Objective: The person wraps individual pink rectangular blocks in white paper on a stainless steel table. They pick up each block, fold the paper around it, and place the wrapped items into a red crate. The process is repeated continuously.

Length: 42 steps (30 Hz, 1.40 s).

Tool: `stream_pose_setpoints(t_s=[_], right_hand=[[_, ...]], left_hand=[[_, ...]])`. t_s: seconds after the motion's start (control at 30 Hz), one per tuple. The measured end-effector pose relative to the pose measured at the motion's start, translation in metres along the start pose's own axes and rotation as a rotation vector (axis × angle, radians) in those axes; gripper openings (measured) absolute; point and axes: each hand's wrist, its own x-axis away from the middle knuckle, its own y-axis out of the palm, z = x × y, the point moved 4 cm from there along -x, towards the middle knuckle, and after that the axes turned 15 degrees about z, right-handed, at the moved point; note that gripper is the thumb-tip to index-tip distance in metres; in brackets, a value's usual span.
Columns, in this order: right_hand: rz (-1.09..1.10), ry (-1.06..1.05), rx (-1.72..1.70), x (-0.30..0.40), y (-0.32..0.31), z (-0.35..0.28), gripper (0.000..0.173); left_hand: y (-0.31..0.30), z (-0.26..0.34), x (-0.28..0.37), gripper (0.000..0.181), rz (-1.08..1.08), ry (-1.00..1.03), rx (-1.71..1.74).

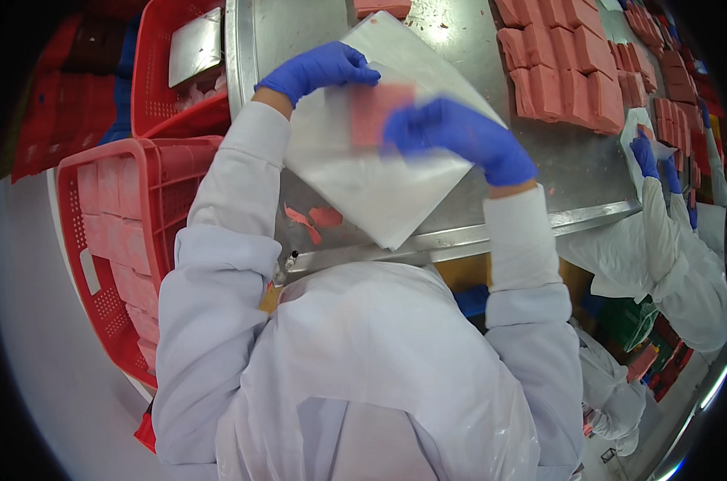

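Observation:
A stack of translucent white wrapping sheets [372, 195] lies turned cornerwise on a stainless steel table [465, 66]. On it rests a pink block [372, 117], apparently of meat, partly blurred. My left hand [327, 69], in a blue glove, pinches the edge of a thin sheet at the block's upper left, thumb against fingers. Blurred by motion, my right hand [453, 135], gloved in blue too, is at the block's right side; its fingertips are unclear, so whether it grips anything cannot be told.
Rows of pink blocks [559, 66] stand at the upper right. Pink scraps [325, 216] lie near the table's front edge. At left are a red crate [180, 129] holding a metal plate [195, 48] and another red crate [153, 180] of wrapped blocks. Co-workers in white [670, 252] stand at right.

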Motion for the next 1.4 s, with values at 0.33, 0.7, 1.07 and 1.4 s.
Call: stream_pose_setpoints(t_s=[0.33, 0.7, 1.07, 1.4], right_hand=[[0.338, -0.070, 0.351, -0.004, -0.058, 0.043, 0.071], [1.066, -0.199, 0.304, 0.001, -0.014, 0.089, 0.068], [0.925, -0.466, 1.206, -0.032, 0.060, 0.058, 0.059], [0.793, -0.017, 0.157, -0.044, -0.042, 0.073, 0.033]], left_hand=[[0.079, 0.034, 0.040, 0.046, 0.805, 0.224, -0.625], [0.088, 0.035, 0.031, 0.065, 0.992, 0.204, 0.025], [0.045, -0.043, 0.114, 0.024, 0.746, -0.321, 0.616], [0.054, 0.010, 0.053, 0.029, 0.898, 0.063, 0.529]])
